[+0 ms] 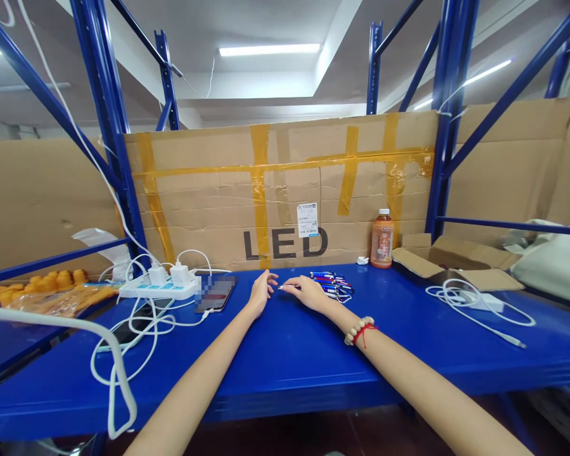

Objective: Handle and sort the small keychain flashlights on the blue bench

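Note:
My right hand (304,291) pinches a slim object that looks like a pen (280,288), with its pale tip pointing left. Most of the pen is hidden by my fingers. Facing it, my left hand (262,292) is loosely curled, fingers apart, just left of that tip; no object shows in it. Beside and behind my right hand lies a bunch of several pens (332,278), blue, red and white, on the blue shelf surface (285,361).
At left are a white power strip (159,290) with chargers, white cables, a phone (137,323) and a tablet (221,293). At right stand an orange-brown bottle (382,239), an open cardboard box (451,256) and a white adapter (482,301). An LED-marked cardboard panel (209,209) closes the back.

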`<state>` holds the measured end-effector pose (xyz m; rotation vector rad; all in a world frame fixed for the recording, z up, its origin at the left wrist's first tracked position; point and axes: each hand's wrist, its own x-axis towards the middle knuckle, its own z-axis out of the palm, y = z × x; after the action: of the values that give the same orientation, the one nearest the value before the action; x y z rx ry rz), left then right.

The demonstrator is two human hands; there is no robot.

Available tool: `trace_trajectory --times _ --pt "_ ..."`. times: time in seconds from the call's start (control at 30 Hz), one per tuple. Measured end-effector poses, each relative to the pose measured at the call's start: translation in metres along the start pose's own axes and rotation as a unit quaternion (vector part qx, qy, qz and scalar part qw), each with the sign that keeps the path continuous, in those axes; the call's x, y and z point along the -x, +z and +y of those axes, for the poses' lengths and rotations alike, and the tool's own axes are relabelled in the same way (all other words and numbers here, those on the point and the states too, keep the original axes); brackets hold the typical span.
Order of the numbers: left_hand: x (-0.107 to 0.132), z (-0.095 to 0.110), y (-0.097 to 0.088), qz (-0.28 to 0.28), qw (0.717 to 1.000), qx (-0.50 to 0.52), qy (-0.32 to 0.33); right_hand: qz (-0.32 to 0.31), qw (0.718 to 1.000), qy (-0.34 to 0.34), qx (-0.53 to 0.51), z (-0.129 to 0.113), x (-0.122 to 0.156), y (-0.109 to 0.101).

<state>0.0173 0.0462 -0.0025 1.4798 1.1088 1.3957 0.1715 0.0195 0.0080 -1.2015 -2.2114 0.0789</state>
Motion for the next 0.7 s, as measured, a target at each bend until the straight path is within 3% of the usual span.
trace_trajectory --times 0.57,0.7 --pt "0.0008 0.0001 0.0009 0.012 1.0 0.004 -0.013 0.007 0.999 0.011 0.04 0.004 -0.0016 0.0025" --pt "0.0002 -0.0011 0.0003 0.005 1.0 0.011 -0.009 -0.017 0.999 -0.001 0.038 0.0033 -0.0018 0.0029"
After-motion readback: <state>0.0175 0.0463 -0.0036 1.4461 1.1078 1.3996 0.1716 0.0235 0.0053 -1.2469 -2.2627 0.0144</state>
